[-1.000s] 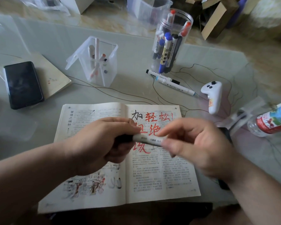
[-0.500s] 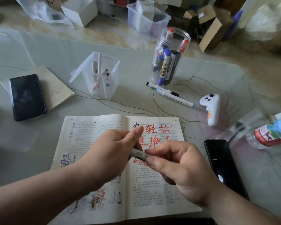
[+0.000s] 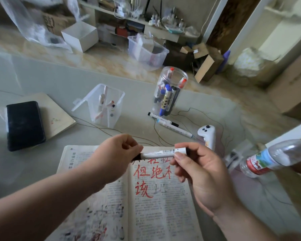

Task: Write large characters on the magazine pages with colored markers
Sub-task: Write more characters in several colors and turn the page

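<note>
An open magazine (image 3: 163,211) lies on the table in front of me, its right page bearing large red characters and one black one. Above it I hold a white marker (image 3: 162,154) level. My right hand (image 3: 200,173) pinches the barrel near its right end. My left hand (image 3: 118,157) grips the marker's dark left end, which is mostly hidden in the fingers. A round clear jar (image 3: 170,94) full of several markers stands behind, with two loose markers (image 3: 170,125) lying in front of it.
A square clear holder (image 3: 106,106) with pens stands left of the jar. A black phone (image 3: 24,125) rests on a notebook (image 3: 59,117) at left. A white controller (image 3: 208,134) and a lying water bottle (image 3: 274,157) are at right. Boxes and bins clutter the floor beyond.
The view has tilted up, showing more of the room. Both hands have risen with the marker and moved apart, exposing most of the white barrel between them.
</note>
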The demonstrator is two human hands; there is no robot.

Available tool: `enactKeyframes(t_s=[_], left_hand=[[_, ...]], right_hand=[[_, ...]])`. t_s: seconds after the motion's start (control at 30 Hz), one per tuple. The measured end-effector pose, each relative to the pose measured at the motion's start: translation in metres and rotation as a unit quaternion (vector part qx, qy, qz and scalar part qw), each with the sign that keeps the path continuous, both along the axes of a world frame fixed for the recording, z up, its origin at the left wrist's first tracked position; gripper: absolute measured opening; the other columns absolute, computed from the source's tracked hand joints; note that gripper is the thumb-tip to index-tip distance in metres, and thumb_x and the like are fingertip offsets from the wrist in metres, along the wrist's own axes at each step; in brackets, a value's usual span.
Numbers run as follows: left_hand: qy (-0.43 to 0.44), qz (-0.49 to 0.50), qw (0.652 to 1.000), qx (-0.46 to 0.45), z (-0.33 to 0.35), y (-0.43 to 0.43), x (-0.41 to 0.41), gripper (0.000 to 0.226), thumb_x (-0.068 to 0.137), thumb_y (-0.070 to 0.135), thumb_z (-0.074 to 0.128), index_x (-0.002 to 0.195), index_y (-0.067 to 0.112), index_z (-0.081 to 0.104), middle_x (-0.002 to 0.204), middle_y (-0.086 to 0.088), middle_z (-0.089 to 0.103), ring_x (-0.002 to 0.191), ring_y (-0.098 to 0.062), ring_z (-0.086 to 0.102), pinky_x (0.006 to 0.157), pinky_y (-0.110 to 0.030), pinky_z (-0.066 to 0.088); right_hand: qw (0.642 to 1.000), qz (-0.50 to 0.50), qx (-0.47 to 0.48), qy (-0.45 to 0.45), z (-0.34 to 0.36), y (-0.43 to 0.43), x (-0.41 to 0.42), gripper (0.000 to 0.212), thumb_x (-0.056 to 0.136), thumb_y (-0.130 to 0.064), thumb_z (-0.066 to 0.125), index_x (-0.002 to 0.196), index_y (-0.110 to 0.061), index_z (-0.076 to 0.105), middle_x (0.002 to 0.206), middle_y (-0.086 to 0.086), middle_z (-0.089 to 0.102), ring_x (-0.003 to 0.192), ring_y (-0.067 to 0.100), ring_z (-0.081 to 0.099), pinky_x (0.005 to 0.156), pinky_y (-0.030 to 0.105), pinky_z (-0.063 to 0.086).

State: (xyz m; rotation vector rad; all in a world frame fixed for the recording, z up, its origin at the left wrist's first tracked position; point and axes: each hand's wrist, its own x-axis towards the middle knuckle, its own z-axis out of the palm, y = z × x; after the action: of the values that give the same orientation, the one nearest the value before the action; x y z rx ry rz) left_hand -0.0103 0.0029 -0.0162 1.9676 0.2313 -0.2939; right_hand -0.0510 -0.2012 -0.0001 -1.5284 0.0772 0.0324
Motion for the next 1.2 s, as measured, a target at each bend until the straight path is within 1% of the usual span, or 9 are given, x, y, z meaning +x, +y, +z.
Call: enactKeyframes(t_s=[0.13,0.33,0.43,0.57,0.73,0.83,0.97,1.07,1.2], left_hand=[[-0.082,0.04,0.995,0.024,0.013,0.01,0.006,0.035,0.09,0.044,0.069,0.07,0.015,0.065,0.067,-0.001,0.071,0.052,-0.015,0.054,0.057,-0.03,0.046],[-0.069,0.026,0.996,-0.043,0.02,0.016,0.001,0.041,0.093,0.044,0.066,0.064,0.015,0.061,0.057,-0.002,0.067,0.045,-0.006,0.052,0.055,-0.025,0.042],[-0.066,0.009,0.997,-0.038,0.023,0.016,-0.001,0.037,0.093,0.041,0.066,0.067,0.014,0.061,0.056,-0.001,0.067,0.043,-0.004,0.054,0.054,-0.024,0.043],[-0.059,-0.011,0.998,-0.01,0.025,0.017,-0.003,0.036,0.092,0.041,0.066,0.069,0.014,0.061,0.055,-0.001,0.068,0.042,-0.005,0.054,0.051,-0.021,0.04],[-0.044,-0.031,0.998,0.022,0.018,0.02,-0.001,0.037,0.091,0.043,0.066,0.068,0.015,0.06,0.056,-0.001,0.067,0.042,-0.004,0.053,0.045,-0.018,0.035],[-0.035,-0.039,0.998,0.03,0.016,0.018,-0.001,0.036,0.091,0.042,0.067,0.067,0.016,0.059,0.052,0.004,0.064,0.041,-0.003,0.053,0.044,-0.017,0.036],[-0.035,-0.071,0.993,0.087,0.015,0.015,-0.006,0.039,0.09,0.046,0.067,0.065,0.017,0.058,0.055,0.006,0.065,0.05,-0.007,0.058,0.047,-0.018,0.042],[-0.037,-0.094,0.986,0.134,0.012,0.016,-0.009,0.043,0.09,0.05,0.066,0.064,0.018,0.053,0.066,0.0,0.069,0.064,-0.02,0.064,0.056,-0.026,0.047],[-0.034,-0.081,0.982,0.166,0.005,0.016,-0.006,0.046,0.09,0.048,0.066,0.061,0.017,0.048,0.065,-0.002,0.066,0.051,-0.015,0.05,0.052,-0.025,0.041]], right_hand=[[0.992,-0.048,-0.073,-0.087,0.03,0.004,0.019,0.017,0.083,-0.018,0.068,0.099,-0.013,0.072,0.079,0.014,0.073,0.064,0.021,0.066,0.049,0.025,0.048],[0.944,-0.16,-0.2,-0.207,0.094,0.002,0.113,0.01,0.091,-0.016,0.068,0.098,-0.022,0.071,0.075,0.002,0.075,0.062,0.02,0.071,0.045,0.024,0.049],[0.946,-0.178,-0.218,-0.159,0.112,0.004,0.165,0.021,0.092,-0.01,0.065,0.113,-0.008,0.069,0.076,0.006,0.073,0.057,0.016,0.069,0.05,0.027,0.053],[0.941,-0.173,-0.272,-0.101,0.107,-0.001,0.188,0.037,0.089,-0.01,0.068,0.125,-0.008,0.064,0.08,0.01,0.074,0.062,0.018,0.074,0.059,0.03,0.061],[0.925,-0.135,-0.347,-0.072,0.047,-0.007,0.156,0.015,0.086,-0.009,0.068,0.086,-0.023,0.065,0.07,0.004,0.072,0.063,0.019,0.07,0.059,0.035,0.06],[0.875,-0.084,-0.477,0.0,-0.007,-0.02,0.144,0.005,0.084,-0.019,0.07,0.082,-0.023,0.068,0.075,-0.01,0.069,0.083,0.021,0.072,0.077,0.029,0.051],[0.75,-0.028,-0.66,0.036,-0.044,-0.033,0.139,0.029,0.092,-0.019,0.059,0.12,-0.024,0.066,0.118,-0.003,0.069,0.114,0.023,0.063,0.077,0.023,0.021],[0.705,-0.002,-0.708,0.04,-0.06,-0.039,0.146,0.038,0.091,-0.016,0.056,0.128,-0.025,0.059,0.128,-0.001,0.062,0.117,0.025,0.058,0.09,0.027,0.027],[0.712,0.031,-0.701,0.034,-0.069,-0.04,0.151,0.032,0.087,-0.009,0.057,0.113,-0.027,0.061,0.113,0.003,0.062,0.108,0.027,0.056,0.092,0.038,0.05]])
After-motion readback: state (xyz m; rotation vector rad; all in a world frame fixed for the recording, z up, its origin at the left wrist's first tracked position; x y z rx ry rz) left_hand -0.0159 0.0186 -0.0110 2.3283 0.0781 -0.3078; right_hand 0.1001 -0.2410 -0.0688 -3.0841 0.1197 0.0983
